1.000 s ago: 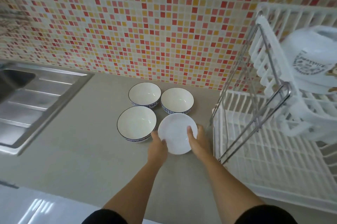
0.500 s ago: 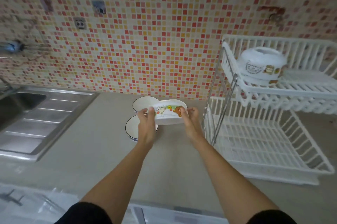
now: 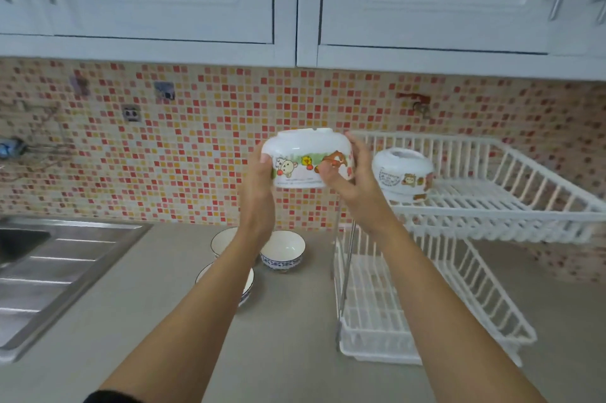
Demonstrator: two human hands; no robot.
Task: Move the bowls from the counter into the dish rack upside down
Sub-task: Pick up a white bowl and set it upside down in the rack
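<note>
White bowl [image 3: 303, 156] with cartoon animals; beside it, white rack [image 3: 485, 206]; behind, red, orange, yellow mosaic tiles [image 3: 203, 147].

Both hands hold a white cartoon-printed bowl [image 3: 306, 158] upside down in the air, foot ring upward; the left hand [image 3: 259, 186] grips its 9 o'clock side, the right hand [image 3: 352, 181] its 3 o'clock side with the thumb across the print; at 3 o'clock of it, a matching bowl [image 3: 403, 173] sits inverted on the upper tier of the white dish rack [image 3: 511, 206]; the lower tier [image 3: 377, 314] holds nothing visible; at 6 o'clock, three blue-rimmed bowls [image 3: 283, 250] stand upright on the grey counter [image 3: 288, 337], two partly hidden by the left forearm, possibly touching; a steel sink [image 3: 49, 268] lies at 9 o'clock.
</note>
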